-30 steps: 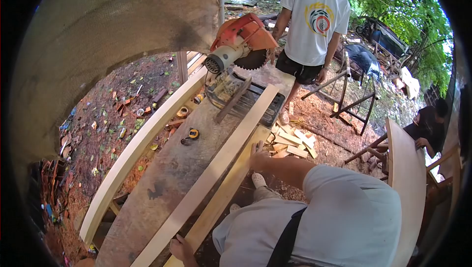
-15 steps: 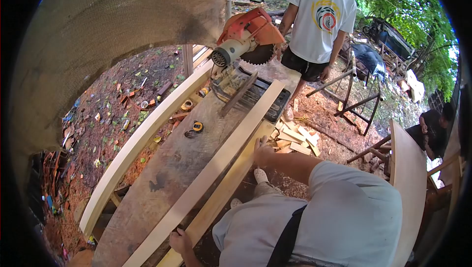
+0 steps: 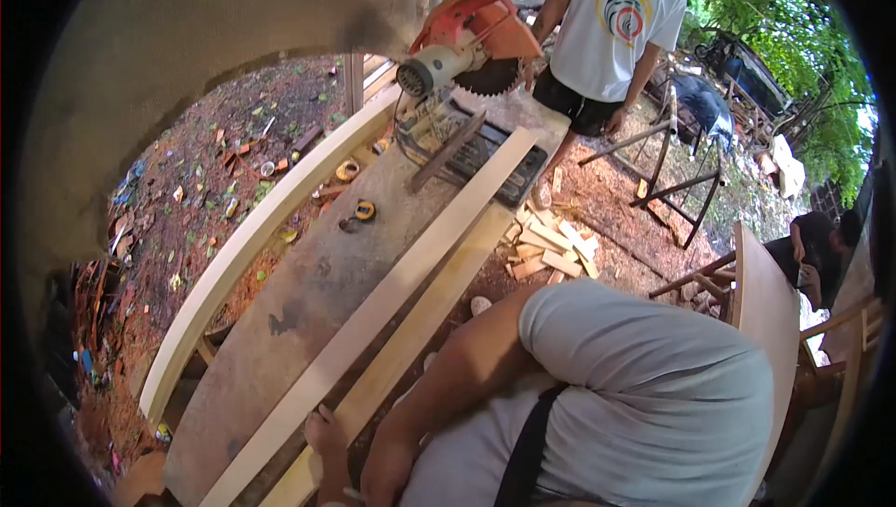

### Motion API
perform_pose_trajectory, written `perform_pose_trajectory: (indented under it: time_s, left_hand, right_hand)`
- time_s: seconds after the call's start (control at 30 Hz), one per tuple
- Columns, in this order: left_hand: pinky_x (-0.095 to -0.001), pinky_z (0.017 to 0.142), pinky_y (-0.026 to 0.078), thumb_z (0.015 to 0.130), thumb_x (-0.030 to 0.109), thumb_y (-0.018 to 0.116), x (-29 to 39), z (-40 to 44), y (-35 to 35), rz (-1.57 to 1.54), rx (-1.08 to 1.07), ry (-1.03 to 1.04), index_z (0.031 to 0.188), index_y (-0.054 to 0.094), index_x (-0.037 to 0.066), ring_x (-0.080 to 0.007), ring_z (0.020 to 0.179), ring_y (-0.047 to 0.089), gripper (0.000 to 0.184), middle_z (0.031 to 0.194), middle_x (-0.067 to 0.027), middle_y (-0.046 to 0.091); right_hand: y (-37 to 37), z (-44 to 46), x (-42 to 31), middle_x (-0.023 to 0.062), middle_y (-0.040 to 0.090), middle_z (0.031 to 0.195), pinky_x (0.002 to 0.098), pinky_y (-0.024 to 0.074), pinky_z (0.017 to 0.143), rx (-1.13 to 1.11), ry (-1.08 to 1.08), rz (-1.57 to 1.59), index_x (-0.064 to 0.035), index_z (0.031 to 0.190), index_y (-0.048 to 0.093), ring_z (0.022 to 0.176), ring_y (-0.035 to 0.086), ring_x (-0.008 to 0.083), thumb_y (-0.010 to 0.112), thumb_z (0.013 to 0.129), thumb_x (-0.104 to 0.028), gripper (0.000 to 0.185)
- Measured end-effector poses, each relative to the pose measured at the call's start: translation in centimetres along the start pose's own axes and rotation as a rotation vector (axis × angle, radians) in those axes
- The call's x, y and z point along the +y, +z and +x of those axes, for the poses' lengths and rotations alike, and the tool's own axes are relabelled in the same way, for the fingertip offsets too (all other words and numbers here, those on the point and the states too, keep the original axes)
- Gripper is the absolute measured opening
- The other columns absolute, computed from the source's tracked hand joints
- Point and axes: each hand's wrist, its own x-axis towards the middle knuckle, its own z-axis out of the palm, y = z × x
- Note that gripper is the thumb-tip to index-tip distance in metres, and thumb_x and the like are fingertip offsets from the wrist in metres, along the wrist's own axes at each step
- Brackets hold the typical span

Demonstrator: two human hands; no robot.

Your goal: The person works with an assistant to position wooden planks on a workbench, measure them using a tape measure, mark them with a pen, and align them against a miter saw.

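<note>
My left hand [image 3: 325, 432] lies across the lower end of the nearer wooden plank [image 3: 406, 358], its fingers curled over the edge beside the farther plank [image 3: 373, 320]. At the bottom, my right hand [image 3: 385, 472] is close to my left wrist, its fingers hidden. Both pale planks run lengthwise along the worn workbench [image 3: 280, 348], with a narrow gap between them. The farther plank's upper end lies over the black base of an orange circular saw [image 3: 476, 36], whose toothed blade is raised. A yellow tape measure [image 3: 364, 210] rests on the bench.
A co-worker in a white shirt [image 3: 611, 31] stands beyond the saw. Another person [image 3: 817, 255] is at the right, behind a curved board [image 3: 761, 320]. A long curved beam [image 3: 252, 236] borders the bench. Wood offcuts [image 3: 551, 246] and a metal stand [image 3: 681, 180] are on the ground.
My right hand has left the nearer plank's upper part and drawn back toward my body. My left hand stays at the lower end. The view has shifted slightly.
</note>
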Motion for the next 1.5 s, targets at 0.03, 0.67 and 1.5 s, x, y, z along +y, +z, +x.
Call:
perform_pose_trajectory:
  time_s: [0.03, 0.67, 1.5]
  left_hand:
    - [-0.0548, 0.066, 0.045, 0.096, 0.023, 0.057, 0.0, 0.2, -0.2, -0.012, -0.047, -0.011, 0.064, 0.053, -0.001, -0.0434, 0.071, 0.057, 0.040, 0.069, -0.0209, 0.055]
    - [-0.0511, 0.110, 0.034, 0.079, 0.012, 0.062, 0.7, 3.4, -1.6, 0.202, 0.028, -0.354, 0.130, 0.052, -0.003, -0.0395, 0.133, 0.041, 0.054, 0.140, -0.0190, 0.048]
    - [-0.0540, 0.094, 0.043, 0.076, 0.011, 0.063, 7.9, 14.4, 1.9, -0.075, -0.303, 0.145, 0.108, 0.064, 0.002, -0.0423, 0.114, 0.054, 0.034, 0.127, -0.0168, 0.058]
  right_hand:
    - [1.1, 0.9, -1.0, 0.0140, 0.067, 0.110, 0.0371, 0.0476, 0.091, -0.003, -0.033, -0.096, 0.0034, 0.120, 0.060, 0.101, 0.061, 0.0227, 0.054, 0.101, -0.038, 0.046]
    - [-12.7, -22.1, 7.2, 0.0242, 0.067, 0.099, 0.0467, 0.0535, 0.084, 1.300, 0.525, -1.253, 0.0004, 0.121, 0.054, 0.095, 0.067, 0.0393, 0.070, 0.086, -0.034, 0.051]
    - [-20.9, -42.4, 6.5, 0.0329, 0.039, 0.146, 0.0610, 0.0229, 0.112, 2.127, 1.121, -0.881, -0.0077, 0.142, 0.037, 0.139, 0.029, 0.0528, 0.056, 0.087, -0.023, 0.061]
